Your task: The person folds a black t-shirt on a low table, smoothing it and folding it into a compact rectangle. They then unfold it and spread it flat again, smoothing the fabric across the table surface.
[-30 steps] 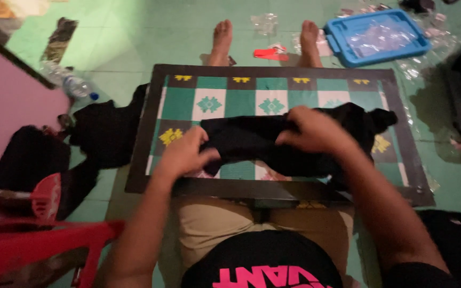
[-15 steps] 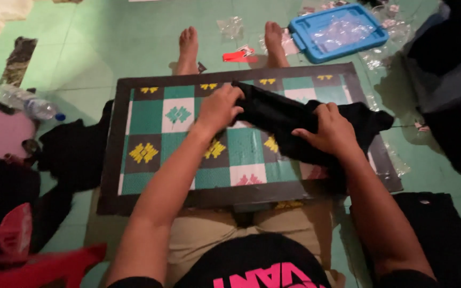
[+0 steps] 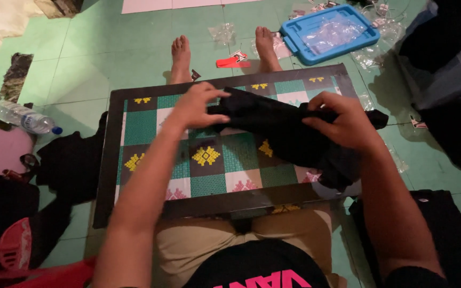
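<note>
The black garment (image 3: 289,133) lies across the right half of the patterned board (image 3: 150,128), which rests over the person's lap. Left hand (image 3: 196,106): fingers pinched shut on the garment's left end. Right hand (image 3: 342,122): fingers curled closed, gripping its bunched right side

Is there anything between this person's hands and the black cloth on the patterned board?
Nothing visible. The left hand pinches one end of the black cloth and the right hand grips its other side, directly above the patterned board.
</note>
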